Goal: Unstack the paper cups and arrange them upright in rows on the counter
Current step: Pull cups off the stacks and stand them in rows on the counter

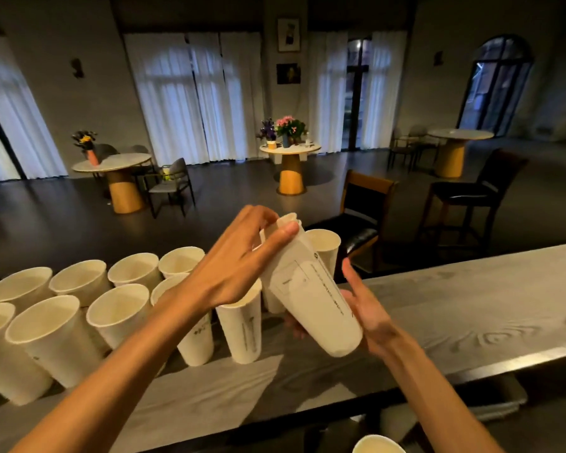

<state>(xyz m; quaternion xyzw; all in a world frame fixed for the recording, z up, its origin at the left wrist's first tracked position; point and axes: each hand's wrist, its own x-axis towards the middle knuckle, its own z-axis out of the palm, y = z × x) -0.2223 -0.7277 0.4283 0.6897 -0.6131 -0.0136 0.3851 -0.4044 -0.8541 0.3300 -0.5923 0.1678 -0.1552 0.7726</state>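
Paper stack [311, 295] cradled by right hand [370, 312], left hand [242, 263] pinching its top cup; could topple upright cups [118, 312] on desk [471, 308] if yanked

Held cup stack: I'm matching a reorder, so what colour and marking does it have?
The cup stack is white with a thin line of dark print down its side, seen in the head view, the only one.

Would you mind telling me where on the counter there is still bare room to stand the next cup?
The counter lies bare right of the right hand, out to its far end. A narrower bare strip runs along the near edge, in front of the cups. Left of the held stack it is crowded: two rows of cups stand rim to rim under the left hand.
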